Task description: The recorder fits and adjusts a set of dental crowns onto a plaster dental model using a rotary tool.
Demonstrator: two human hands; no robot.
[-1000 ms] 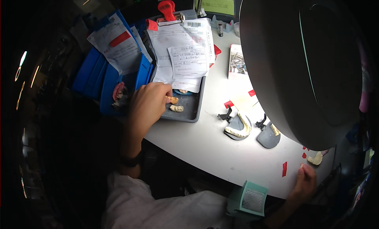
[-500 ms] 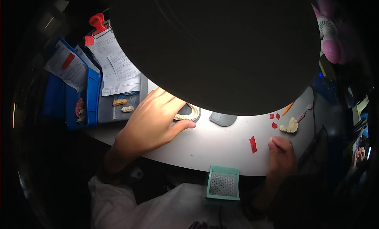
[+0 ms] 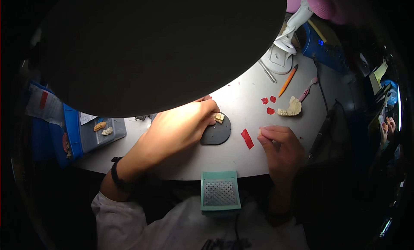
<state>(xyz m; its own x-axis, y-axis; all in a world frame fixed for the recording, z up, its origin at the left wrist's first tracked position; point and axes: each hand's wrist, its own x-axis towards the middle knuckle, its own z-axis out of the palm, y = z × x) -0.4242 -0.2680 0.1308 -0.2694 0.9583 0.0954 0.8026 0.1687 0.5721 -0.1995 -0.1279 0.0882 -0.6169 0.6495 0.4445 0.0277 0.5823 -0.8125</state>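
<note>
My left hand (image 3: 189,118) is closed, its fingertips gripping a small cream dental model piece (image 3: 219,118) with tooth shapes. The piece is at the upper part of a dark grey, round-edged model base (image 3: 216,133); whether it rests on it I cannot tell. To the right, my right hand (image 3: 280,146) is raised over the table's front edge, thumb and forefinger pinching a tiny pale tooth-like piece (image 3: 260,132). Between the hands lies a red strip (image 3: 247,139). Beyond my right hand is a cream plaster dental arch (image 3: 293,107), with small red scraps (image 3: 270,110) beside it.
A big dark disc (image 3: 164,47) hides the upper middle. An orange pencil (image 3: 288,80), a pink-handled brush (image 3: 308,89) and a white stand (image 3: 280,56) are at the back right. Grey and blue trays (image 3: 114,129) stand left; a green perforated holder (image 3: 220,192) is at the front edge.
The whole view has shifted. My left hand has gone from spread over a dental arch to closed on a small model piece at the grey base. The right hand keeps its pinch.
</note>
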